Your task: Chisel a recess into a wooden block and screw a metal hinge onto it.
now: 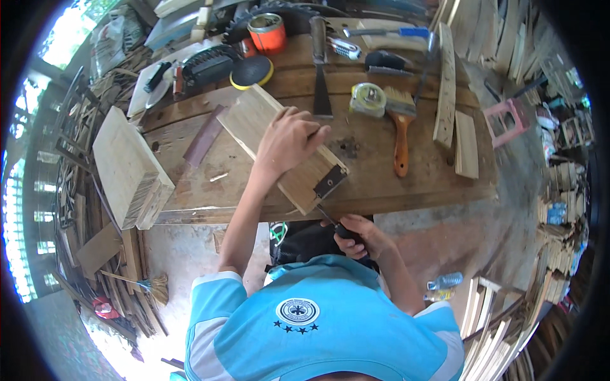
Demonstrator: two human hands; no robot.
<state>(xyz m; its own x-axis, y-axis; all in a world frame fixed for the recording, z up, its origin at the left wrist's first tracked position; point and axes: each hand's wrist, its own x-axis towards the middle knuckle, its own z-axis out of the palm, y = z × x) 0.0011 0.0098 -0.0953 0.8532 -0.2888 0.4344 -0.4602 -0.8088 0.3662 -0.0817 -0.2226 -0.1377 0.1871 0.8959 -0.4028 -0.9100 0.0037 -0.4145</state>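
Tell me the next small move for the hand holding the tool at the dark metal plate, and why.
Probably keep turning the black-handled screwdriver in place. The right hand grips its handle, and its tip meets the dark metal plate at the end of the pale wooden board. The left hand presses that board flat on the brown wooden workbench, so it looks steadied.
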